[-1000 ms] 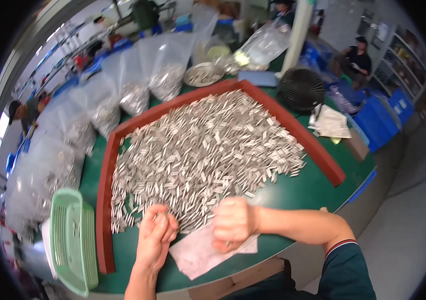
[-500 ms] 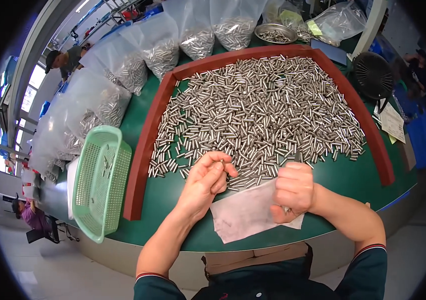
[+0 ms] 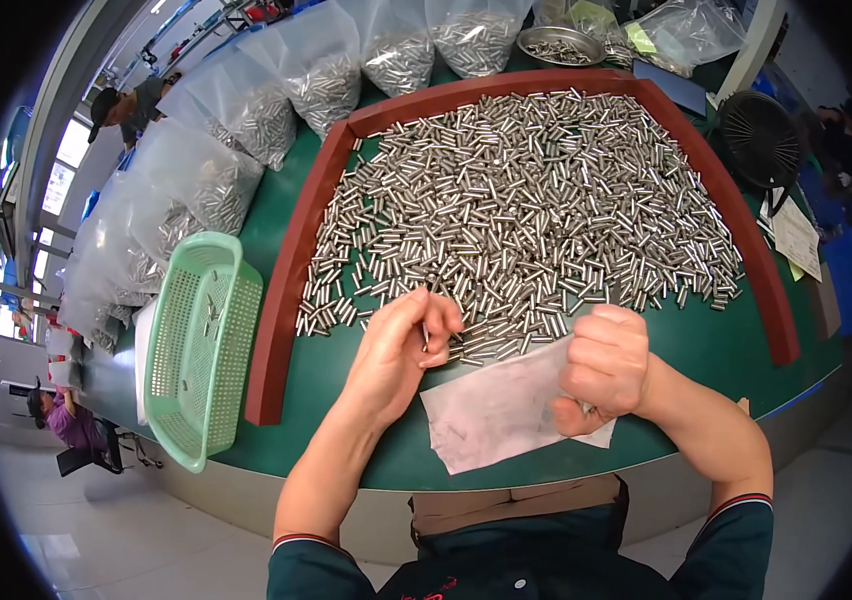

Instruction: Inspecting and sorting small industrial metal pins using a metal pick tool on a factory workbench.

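A wide heap of short, shiny metal pins (image 3: pixel 526 200) covers the green table. At its near edge my left hand (image 3: pixel 396 345) has its fingers curled, with a small metal pin (image 3: pixel 426 345) showing between thumb and fingers. My right hand (image 3: pixel 606 365) is closed in a fist above the right part of a stained whitish cloth (image 3: pixel 491 410). A metal pin end (image 3: pixel 586 408) peeks out by its thumb; the rest of what that fist holds is hidden. Several pins lie lined up just beyond the cloth's far edge.
A dark red wooden frame (image 3: pixel 291 270) borders the heap on the left, back and right. To the left stands a green plastic basket (image 3: pixel 226 370) with a few pins. Clear bags of pins (image 3: pixel 321 85), a metal bowl (image 3: pixel 558 45) and a black fan (image 3: pixel 761 140) stand around.
The view has shifted slightly, so the heap sits higher. My left hand has turned, its fingers lowered and loosened a little. The right fist has moved slightly up and right.
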A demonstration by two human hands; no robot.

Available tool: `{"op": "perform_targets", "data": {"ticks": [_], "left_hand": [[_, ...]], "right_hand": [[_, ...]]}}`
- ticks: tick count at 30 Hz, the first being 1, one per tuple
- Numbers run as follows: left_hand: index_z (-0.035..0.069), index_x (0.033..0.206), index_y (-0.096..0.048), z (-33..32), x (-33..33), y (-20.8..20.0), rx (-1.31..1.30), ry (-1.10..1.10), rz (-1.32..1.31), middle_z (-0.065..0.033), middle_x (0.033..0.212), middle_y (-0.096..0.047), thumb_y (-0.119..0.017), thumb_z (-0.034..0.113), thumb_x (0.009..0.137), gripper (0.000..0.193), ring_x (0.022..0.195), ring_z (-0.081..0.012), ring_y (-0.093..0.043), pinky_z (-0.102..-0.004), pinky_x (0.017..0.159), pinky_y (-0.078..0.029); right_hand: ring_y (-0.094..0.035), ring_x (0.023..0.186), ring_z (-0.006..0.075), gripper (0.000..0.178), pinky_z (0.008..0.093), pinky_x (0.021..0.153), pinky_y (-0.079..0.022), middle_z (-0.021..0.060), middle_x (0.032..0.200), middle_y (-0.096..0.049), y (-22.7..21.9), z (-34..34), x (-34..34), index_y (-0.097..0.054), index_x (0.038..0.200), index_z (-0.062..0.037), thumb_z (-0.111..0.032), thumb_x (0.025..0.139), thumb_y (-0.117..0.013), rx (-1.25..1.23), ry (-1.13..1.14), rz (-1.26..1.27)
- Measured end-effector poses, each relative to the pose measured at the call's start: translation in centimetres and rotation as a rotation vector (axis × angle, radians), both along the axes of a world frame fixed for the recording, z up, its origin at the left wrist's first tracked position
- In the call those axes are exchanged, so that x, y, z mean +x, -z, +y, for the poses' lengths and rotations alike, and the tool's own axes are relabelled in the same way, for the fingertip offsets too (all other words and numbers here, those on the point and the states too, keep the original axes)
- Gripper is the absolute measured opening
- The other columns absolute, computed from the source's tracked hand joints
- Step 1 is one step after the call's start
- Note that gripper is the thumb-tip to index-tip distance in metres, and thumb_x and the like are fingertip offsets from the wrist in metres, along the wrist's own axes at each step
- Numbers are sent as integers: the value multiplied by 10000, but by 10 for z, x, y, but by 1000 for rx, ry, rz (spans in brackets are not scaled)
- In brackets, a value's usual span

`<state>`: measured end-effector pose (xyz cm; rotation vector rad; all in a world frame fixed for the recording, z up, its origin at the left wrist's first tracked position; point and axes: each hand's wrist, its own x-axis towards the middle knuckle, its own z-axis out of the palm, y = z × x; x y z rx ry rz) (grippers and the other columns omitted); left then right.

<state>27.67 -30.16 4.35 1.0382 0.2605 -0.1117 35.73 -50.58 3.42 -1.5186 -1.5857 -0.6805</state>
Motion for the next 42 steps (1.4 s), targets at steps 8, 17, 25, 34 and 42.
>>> {"op": "perform_targets", "data": {"ticks": [8,17,25,34,42], "left_hand": [[18,724,-582,11,-6,-24,1313,285,-160,-44,539,-403,-648,50,639,111,472,-143,-386,-281,463,-324],[6,716,-572,1,-9,-9,1462,326,-302,-75,570,-467,-667,35,612,144,495,-194,-455,-308,471,-365],[7,685,-546,1,-7,-15,1451,279,-300,-63,547,-452,-631,25,631,102,475,-176,-445,-290,451,-355],[35,864,-529,4,-3,-2,333,214,-31,-55,785,-590,-579,79,800,93,596,-34,-443,-163,483,-309],[37,917,-547,3,-1,3,281,245,51,-28,791,-600,-563,86,817,113,648,-30,-481,-156,539,-342]], "right_hand": [[-277,389,140,271,262,364,-192,-5,478,-247,2,0,-3,-337,495,-107,-176,586,-583,-4,-5,1],[-285,390,145,285,267,362,-199,-3,475,-252,5,0,0,-322,484,-108,-170,563,-589,-19,-2,20],[-297,394,151,293,268,365,-208,2,475,-268,1,0,0,-322,478,-107,-166,565,-596,-18,-11,49],[-320,397,148,281,266,370,-225,-3,466,-291,0,-1,0,-341,479,-102,-166,593,-590,-7,0,39],[-324,395,152,274,273,369,-228,0,464,-291,0,-4,-3,-346,479,-100,-164,587,-591,-10,-3,41]]}}
